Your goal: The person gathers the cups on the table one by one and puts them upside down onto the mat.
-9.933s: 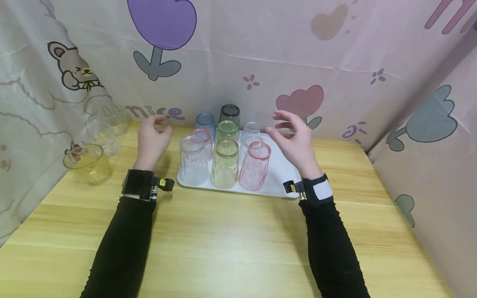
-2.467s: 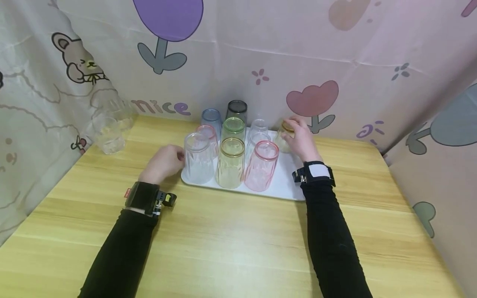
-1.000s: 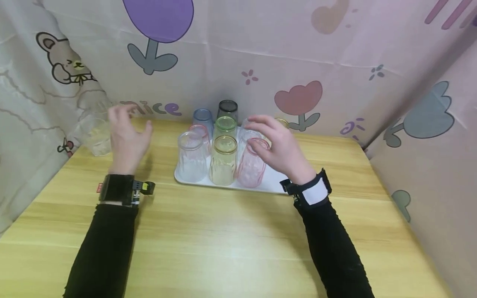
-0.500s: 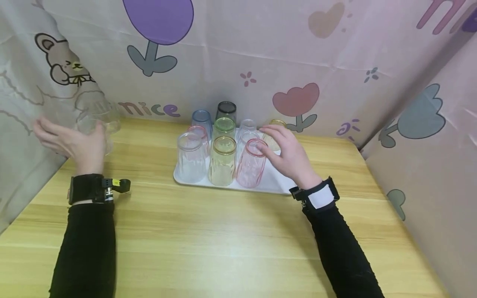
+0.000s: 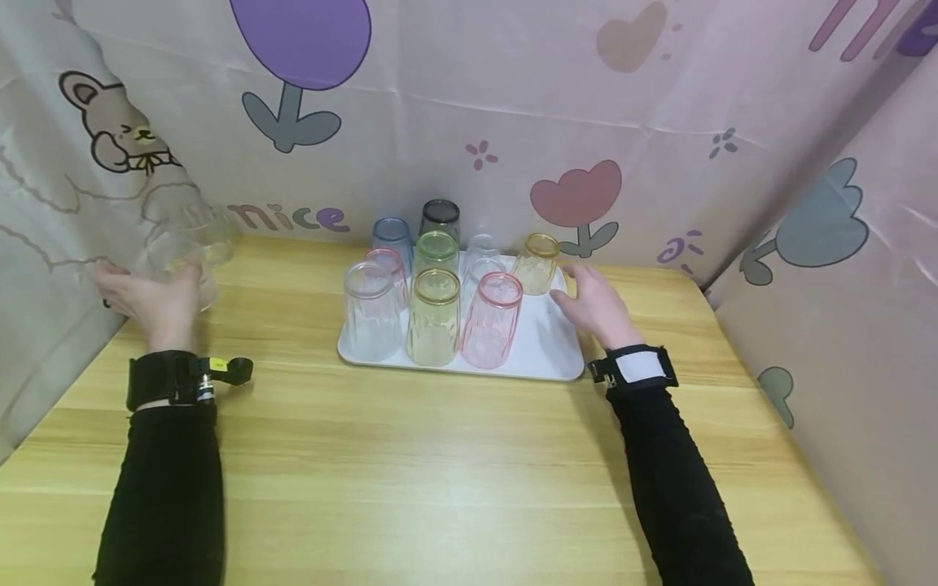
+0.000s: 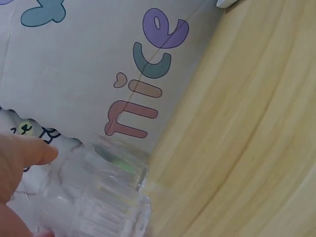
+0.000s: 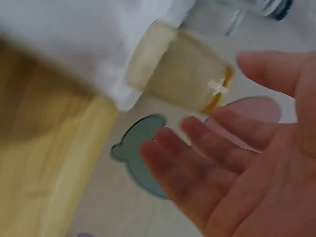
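Note:
My left hand (image 5: 156,298) is at the table's far left, its fingers curled round a clear ribbed glass (image 5: 178,259) next to the curtain. In the left wrist view the same clear glass (image 6: 96,195) fills the lower left, with a finger (image 6: 27,152) against its side. My right hand (image 5: 595,303) hovers open over the right end of the white tray (image 5: 545,358), just right of a small yellow glass (image 5: 536,263) and not touching it. The right wrist view shows spread fingers (image 7: 222,163) apart from the yellow glass (image 7: 177,74) standing on the tray (image 7: 74,29).
Several tinted glasses stand packed on the tray's left half, among them a pink one (image 5: 491,331), a yellow one (image 5: 434,328) and a clear one (image 5: 369,322). A second clear glass (image 5: 212,232) stands behind the held one. Printed curtains wall the table at the back and on both sides.
My left hand swung left from the tray and took hold of the clear glass by the curtain. My right hand let go of the small yellow glass and drew back to the right.

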